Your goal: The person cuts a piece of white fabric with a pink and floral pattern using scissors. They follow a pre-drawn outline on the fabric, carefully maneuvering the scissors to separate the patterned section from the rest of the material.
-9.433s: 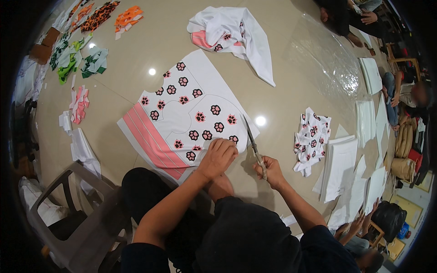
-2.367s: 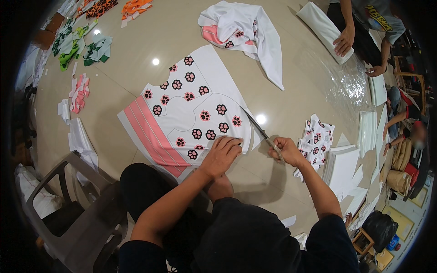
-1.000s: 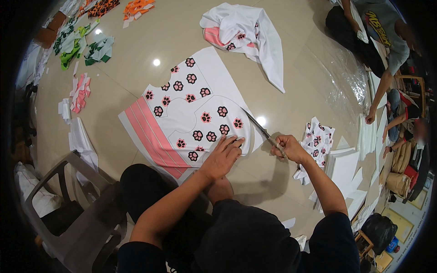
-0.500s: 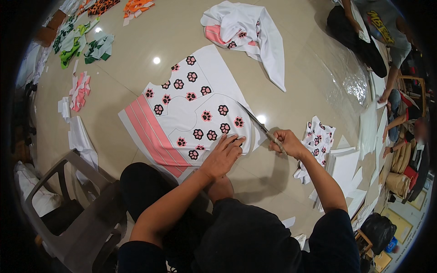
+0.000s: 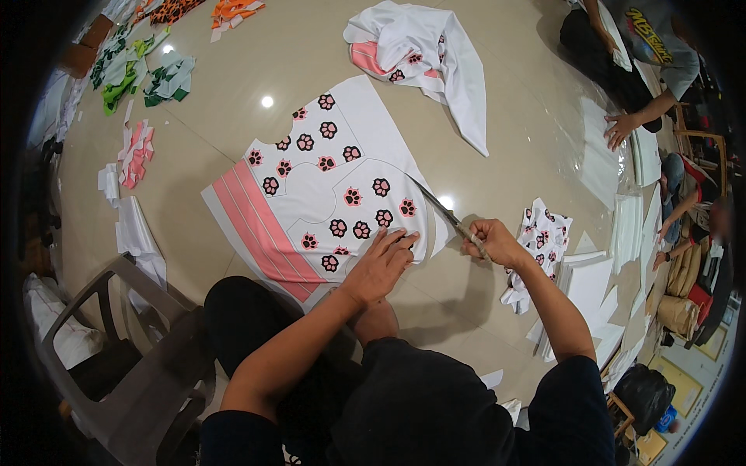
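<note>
A white printed sheet (image 5: 326, 182) with black-and-pink paw prints and pink stripes lies flat on the shiny beige floor (image 5: 233, 93). My left hand (image 5: 378, 268) presses on its near edge, fingers spread. My right hand (image 5: 489, 242) grips a pair of scissors (image 5: 437, 206), whose blades point up and left along the sheet's right edge. A small pile of cut paw-print pieces (image 5: 540, 233) lies just right of that hand.
A crumpled white and pink cloth (image 5: 423, 46) lies farther off. Green, orange and pink cut pieces (image 5: 140, 147) sit at the left. Stacks of white sheets (image 5: 590, 283) are at the right, where other people (image 5: 645, 54) work. A grey plastic chair (image 5: 132, 342) stands at the lower left.
My right hand with the scissors has moved slightly along the sheet's right edge. My left hand stays pressed on the sheet. A person at the upper right has shifted position.
</note>
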### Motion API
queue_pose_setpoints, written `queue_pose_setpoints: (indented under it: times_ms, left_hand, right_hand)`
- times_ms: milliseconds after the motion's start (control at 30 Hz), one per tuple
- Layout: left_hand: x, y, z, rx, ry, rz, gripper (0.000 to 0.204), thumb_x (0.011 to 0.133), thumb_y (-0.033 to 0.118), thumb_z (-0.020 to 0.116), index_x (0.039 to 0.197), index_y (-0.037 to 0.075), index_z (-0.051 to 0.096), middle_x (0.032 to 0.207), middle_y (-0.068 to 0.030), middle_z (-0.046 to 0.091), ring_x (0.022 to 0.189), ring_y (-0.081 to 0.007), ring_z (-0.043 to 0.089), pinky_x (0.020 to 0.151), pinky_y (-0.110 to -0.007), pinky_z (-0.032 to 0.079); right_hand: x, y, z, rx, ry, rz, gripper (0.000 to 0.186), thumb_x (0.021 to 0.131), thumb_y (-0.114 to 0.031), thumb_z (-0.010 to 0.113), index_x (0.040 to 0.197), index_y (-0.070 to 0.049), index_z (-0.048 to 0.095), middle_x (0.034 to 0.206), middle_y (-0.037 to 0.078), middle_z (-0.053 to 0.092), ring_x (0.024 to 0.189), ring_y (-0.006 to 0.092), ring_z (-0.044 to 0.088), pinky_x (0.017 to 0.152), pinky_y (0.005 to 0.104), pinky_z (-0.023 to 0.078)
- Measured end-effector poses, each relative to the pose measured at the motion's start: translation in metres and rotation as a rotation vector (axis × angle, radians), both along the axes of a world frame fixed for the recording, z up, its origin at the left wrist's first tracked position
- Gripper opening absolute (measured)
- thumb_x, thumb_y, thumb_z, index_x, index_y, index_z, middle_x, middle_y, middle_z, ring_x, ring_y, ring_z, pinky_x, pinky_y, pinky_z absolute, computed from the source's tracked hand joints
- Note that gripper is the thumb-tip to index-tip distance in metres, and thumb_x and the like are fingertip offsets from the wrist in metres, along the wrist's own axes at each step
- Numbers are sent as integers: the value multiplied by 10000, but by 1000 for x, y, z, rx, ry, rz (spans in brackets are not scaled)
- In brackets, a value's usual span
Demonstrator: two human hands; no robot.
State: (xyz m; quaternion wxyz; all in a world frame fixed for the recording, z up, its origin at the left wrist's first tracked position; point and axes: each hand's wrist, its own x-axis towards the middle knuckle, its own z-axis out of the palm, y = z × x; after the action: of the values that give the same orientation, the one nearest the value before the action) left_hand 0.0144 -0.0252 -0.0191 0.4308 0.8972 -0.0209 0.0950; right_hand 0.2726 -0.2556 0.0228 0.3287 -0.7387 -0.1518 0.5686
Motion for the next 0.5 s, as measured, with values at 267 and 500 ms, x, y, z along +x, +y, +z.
queue_pose_setpoints:
  times_ms: [267,500]
  left_hand:
    - [-1,1,0,6,2,-13,154,1034,139,647,1154,80,572,1616,-139,543,1520,-404,480,1280,-653,337]
    - [0,3,3,2,-5,-23,151,1037,137,646,1155,73,575,1613,-154,544,1520,-411,476,1274,-662,338]
  right_hand:
    - [2,6,5,29,50,-23,247,910,-146,867,860,-57,642,730,2,689,604,55,597,535,249,446]
    - [8,18,4,15,4,-5,280,875,-164,892,852,-77,626,719,-13,671,606,46,574,545,247,419]
